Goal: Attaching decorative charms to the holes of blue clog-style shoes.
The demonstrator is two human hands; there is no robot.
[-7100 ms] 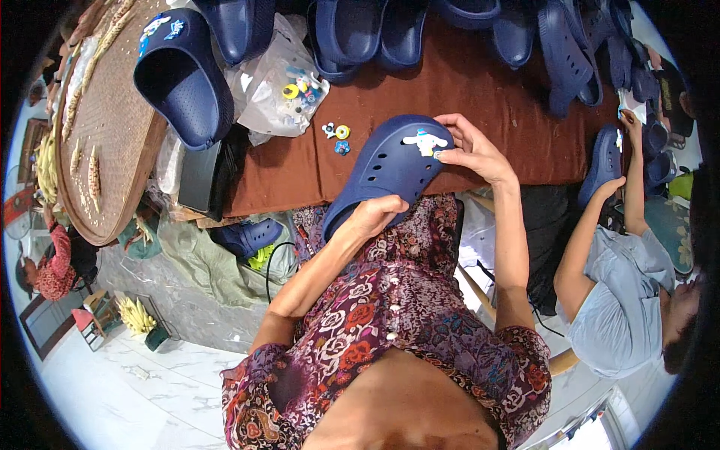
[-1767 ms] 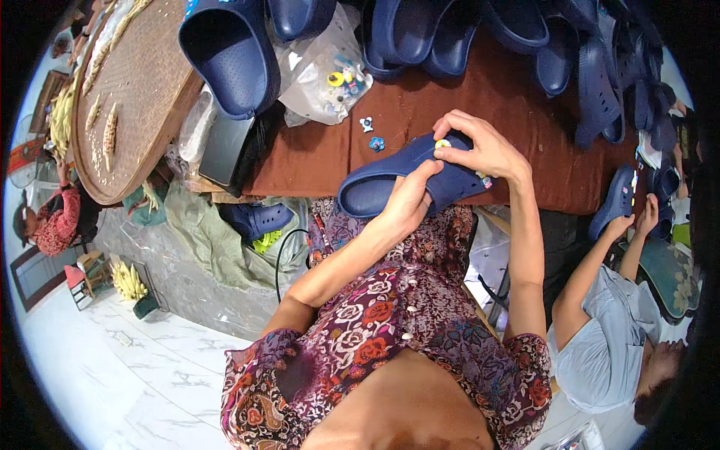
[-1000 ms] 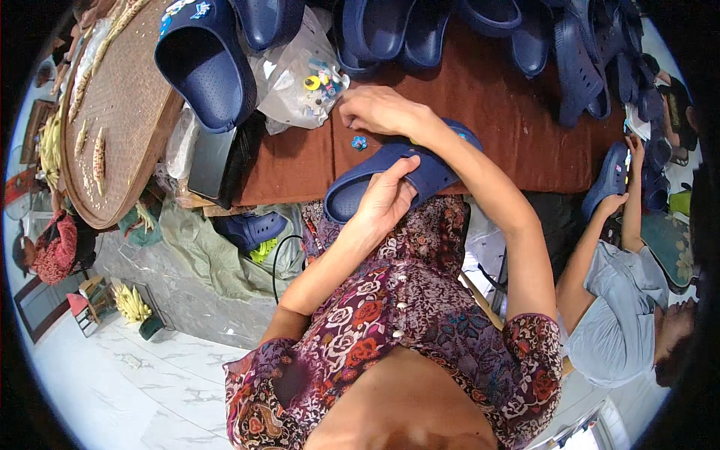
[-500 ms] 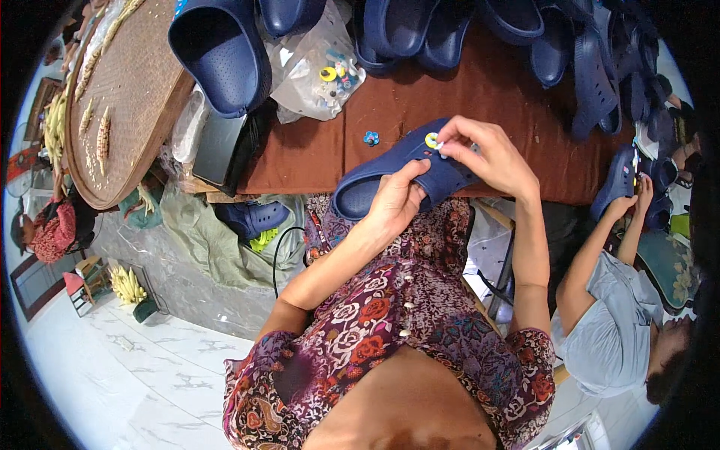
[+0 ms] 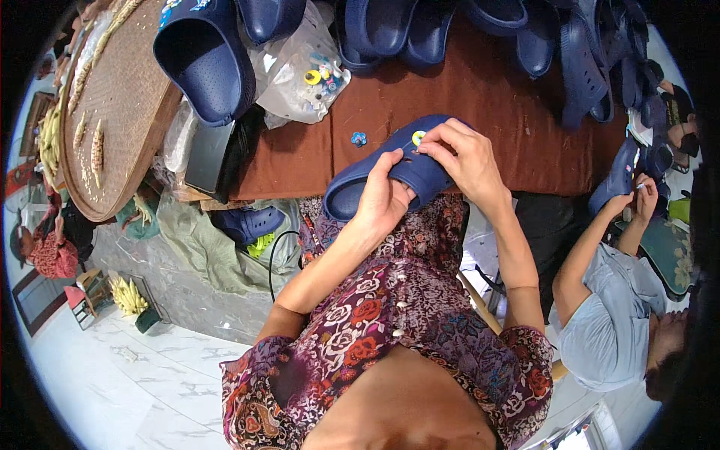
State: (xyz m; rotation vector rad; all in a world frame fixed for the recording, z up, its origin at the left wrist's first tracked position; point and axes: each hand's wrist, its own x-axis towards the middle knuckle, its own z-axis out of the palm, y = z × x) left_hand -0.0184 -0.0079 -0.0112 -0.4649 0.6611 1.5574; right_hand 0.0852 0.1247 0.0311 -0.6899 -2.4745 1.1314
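Note:
A navy blue foam clog [image 5: 349,187] lies at the near edge of the table, its opening toward the left. My left hand [image 5: 384,193] grips its side, the thumb on top and the fingers reaching inside the shoe. On the perforated upper sits a small yellow and white shoe charm [image 5: 418,138]. My right hand [image 5: 466,160] pinches at a hole right beside that charm; what its fingertips hold, if anything, is too small to make out. A blue flower charm [image 5: 359,139] rests on the brown cloth left of the clog.
A clear bag of charms [image 5: 304,86] lies behind, near a large clog [image 5: 206,67]. More clogs [image 5: 382,30] line the table's far side. A woven tray [image 5: 124,97] stands left. At the right, a co-worker's hands [image 5: 636,201] hold another clog [image 5: 619,176].
My right fingers have moved down a little from the yellow charm to a spot beside it. The left thumb has shifted further up the clog. The whole view has slid slightly.

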